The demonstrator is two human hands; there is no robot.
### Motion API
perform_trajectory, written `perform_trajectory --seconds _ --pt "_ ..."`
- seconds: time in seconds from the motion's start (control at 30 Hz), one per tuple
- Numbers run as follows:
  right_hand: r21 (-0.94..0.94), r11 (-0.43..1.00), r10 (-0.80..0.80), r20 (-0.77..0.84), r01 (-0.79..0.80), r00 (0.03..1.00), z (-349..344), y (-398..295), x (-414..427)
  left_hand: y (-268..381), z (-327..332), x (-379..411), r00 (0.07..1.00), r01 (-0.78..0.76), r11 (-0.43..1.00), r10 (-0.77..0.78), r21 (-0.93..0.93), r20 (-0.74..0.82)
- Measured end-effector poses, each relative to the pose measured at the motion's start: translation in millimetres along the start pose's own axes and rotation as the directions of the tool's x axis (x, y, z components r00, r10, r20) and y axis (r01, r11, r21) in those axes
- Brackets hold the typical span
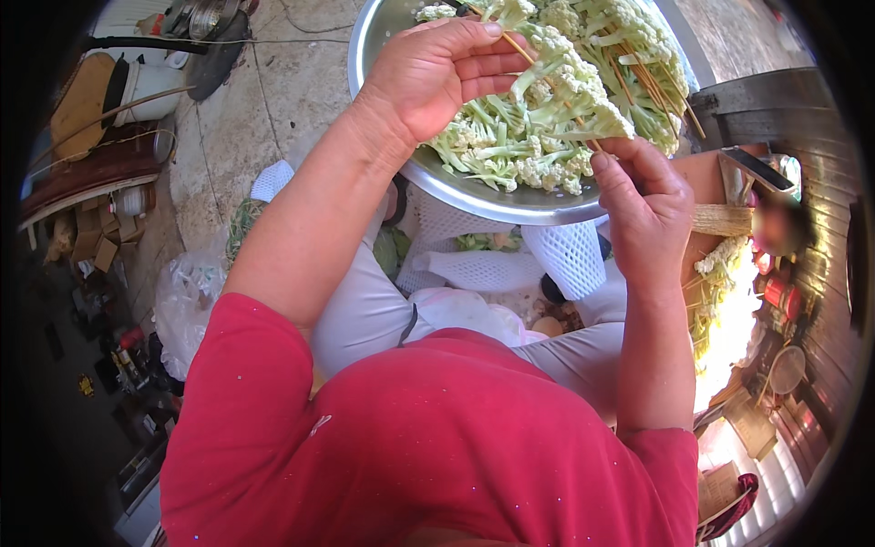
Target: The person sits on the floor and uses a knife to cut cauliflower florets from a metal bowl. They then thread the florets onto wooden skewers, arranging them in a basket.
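A bamboo skewer threaded with cauliflower florets slants over a wide steel basin. My left hand grips the far part of the skewer beside a small floret, thumb on top and the other fingers curled loosely. Thumb and fingers of my right hand pinch its near end, just below the lowest floret. Loose cut cauliflower pieces lie in the basin under my hands. At its right side rests a pile of filled cauliflower skewers, their bare stick ends jutting out.
White foam netting lies below the basin, between my knees. A clear plastic bag sits by my left leg. To the right, more skewered cauliflower lies in bright light, near a phone. A white bucket stands at the upper left.
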State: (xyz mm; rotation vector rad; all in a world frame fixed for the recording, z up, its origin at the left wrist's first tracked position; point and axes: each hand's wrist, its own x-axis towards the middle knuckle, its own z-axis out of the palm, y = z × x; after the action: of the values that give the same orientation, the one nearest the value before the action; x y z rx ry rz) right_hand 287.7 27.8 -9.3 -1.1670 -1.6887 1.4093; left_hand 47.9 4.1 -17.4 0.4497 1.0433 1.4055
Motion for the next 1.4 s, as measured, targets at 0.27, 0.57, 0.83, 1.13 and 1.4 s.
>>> perform_trajectory --seconds 0.27,0.57,0.83,1.13,1.4 --pt "-0.029 1.000 -0.011 -0.011 0.011 1.000 2.6 0.2 0.2 -6.0 1.2 1.1 1.000 0.028 0.998 -0.028 -0.054 -0.010" --pt "0.064 0.998 0.015 0.002 -0.015 1.000 2.4 1.2 6.0 -8.6 6.0 3.6 1.000 -0.029 0.997 0.030 -0.068 0.006" --pt "0.225 0.974 0.029 -0.047 -0.018 0.998 -9.9 -6.6 15.8 8.3 -27.2 15.7 0.965 -0.141 0.522 0.263 0.841 -0.001" --pt "0.154 0.988 -0.002 -0.015 0.004 1.000 -7.6 -7.0 7.8 -38.6 -3.6 11.0 0.967 -0.153 -0.374 0.134 0.915 0.217" --pt "0.131 0.990 -0.059 0.003 0.059 0.998 -8.2 -6.3 5.2 -23.9 -9.2 9.1 0.956 -0.254 -0.246 0.084 0.935 0.282"
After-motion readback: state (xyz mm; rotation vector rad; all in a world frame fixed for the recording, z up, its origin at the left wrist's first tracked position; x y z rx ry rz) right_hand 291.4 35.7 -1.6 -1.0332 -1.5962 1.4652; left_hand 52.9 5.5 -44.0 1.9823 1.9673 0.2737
